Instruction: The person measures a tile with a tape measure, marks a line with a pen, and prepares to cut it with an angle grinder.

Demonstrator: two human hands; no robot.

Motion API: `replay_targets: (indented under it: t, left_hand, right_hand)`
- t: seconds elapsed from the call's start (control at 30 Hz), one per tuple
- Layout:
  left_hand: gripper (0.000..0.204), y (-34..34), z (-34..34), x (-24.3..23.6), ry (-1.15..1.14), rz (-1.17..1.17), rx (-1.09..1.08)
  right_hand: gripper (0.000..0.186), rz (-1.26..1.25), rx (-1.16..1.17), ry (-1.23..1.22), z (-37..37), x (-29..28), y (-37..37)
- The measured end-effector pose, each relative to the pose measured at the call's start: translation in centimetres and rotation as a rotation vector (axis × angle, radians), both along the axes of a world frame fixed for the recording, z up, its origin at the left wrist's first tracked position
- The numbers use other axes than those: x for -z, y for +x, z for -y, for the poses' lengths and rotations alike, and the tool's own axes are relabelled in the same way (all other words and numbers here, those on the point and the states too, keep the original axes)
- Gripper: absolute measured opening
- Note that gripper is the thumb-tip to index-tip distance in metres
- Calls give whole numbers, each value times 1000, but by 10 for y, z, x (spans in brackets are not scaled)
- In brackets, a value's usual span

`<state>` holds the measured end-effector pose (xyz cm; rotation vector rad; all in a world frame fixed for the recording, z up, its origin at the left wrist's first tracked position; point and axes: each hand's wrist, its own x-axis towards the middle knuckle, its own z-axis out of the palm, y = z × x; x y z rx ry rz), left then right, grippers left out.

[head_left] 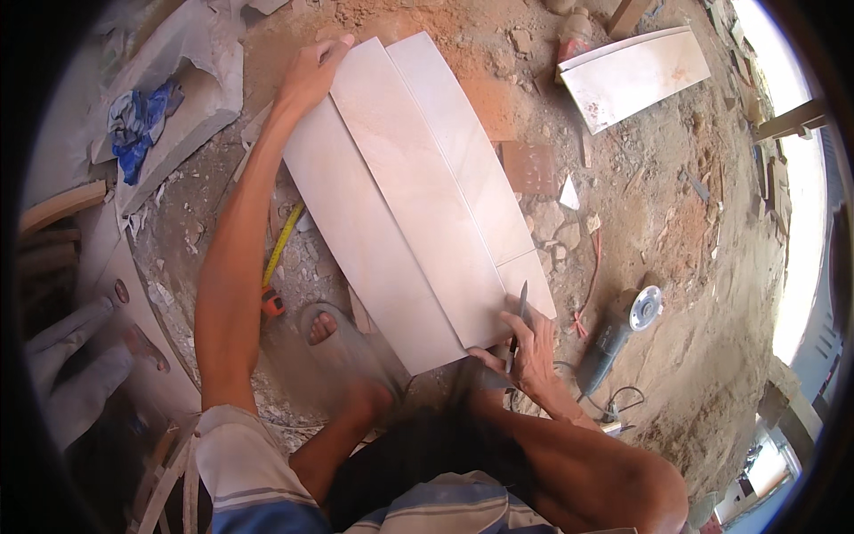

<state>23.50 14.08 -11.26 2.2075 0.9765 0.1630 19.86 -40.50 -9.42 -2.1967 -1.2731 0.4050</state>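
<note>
the left hand (318, 73) clasps the far corner of the stacked cream tiles (356, 249), aslant in front of the person; the right hand (535, 354) pinches a dark pencil-like tool (523, 300) at their near end. the upper tile (418, 187) could slide if either hand slackened, perhaps onto the sandalled foot (323, 327). the angle grinder (607, 345), its disc (646, 308) exposed, might nick a careless reach. any markings on it or the tape measure (273, 303) are too small to read.

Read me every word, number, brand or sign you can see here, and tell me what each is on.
Nothing here can be read.
Long yellow tape-measure blade: markings too small.
Dark grey angle grinder: any marking too small and blurred.
Large pale beige rectangular tiles: no text visible.
</note>
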Motion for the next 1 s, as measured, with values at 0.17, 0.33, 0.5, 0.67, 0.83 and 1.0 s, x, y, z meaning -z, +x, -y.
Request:
replay_targets:
  t: [0.17,0.33,0.5,0.67,0.83,1.0]
  left_hand:
    - [59,10,0,-7,-103,-6,-27]
    - [52,-1,5,-28,-206,154,-167]
    - [44,-2,22,-137,-444,403,-123]
    - [44,61,72,-231,-252,352,30]
    - [51,155,91,-285,-169,376,278]
    - [52,199,103,-309,42,372,478]
  right_hand:
    - [81,17,27,27,8,12,-3]
    - [84,30,30,50,14,19,-6]
    - [74,-172,115,146,-2,-11,11]
    - [45,-652,350,484,-36,-25,27]
    - [31,-863,532,701,-77,-62,52]
    - [24,-583,787,930,-95,-73,78]
